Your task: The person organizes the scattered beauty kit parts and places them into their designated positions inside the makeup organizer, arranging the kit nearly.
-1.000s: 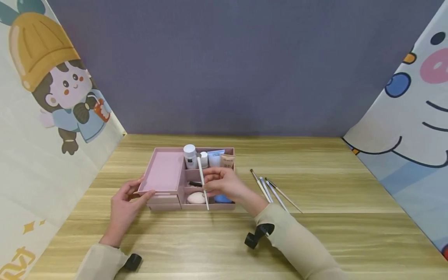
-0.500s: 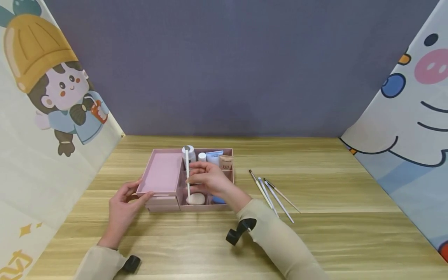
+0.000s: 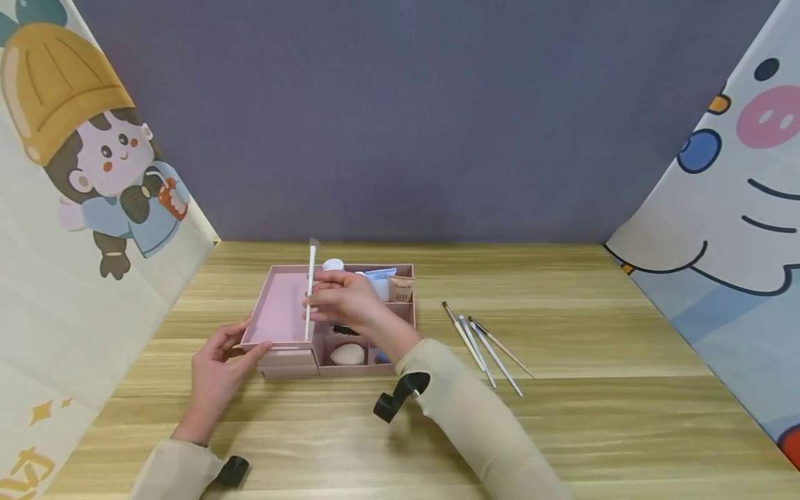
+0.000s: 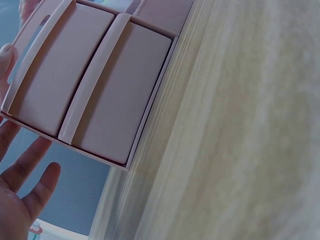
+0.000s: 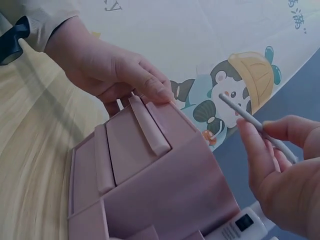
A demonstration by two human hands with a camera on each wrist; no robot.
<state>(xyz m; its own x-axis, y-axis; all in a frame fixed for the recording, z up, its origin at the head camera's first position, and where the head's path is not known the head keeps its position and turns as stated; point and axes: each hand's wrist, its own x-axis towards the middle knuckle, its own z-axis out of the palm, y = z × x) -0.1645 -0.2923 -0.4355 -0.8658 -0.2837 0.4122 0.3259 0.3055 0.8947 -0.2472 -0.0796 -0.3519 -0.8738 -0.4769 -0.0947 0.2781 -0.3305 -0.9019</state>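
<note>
Right hand (image 3: 350, 300) pinches 1 slim white brush (image 3: 311, 267) above the pink rectangular organizer (image 3: 281, 305); left hand (image 3: 219, 357) grips the organizer's front-left corner.

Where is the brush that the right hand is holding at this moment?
In the head view, the brush is pinched by the right hand, seen against the left part of the pink box, left of the white cap.

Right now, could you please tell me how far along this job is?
Done, it seems: tubes and bottle sit in the box. In hand: the right hand holds a brush over its tray; the left hand grips its corner. Apparently left: four brushes on the table.
</note>
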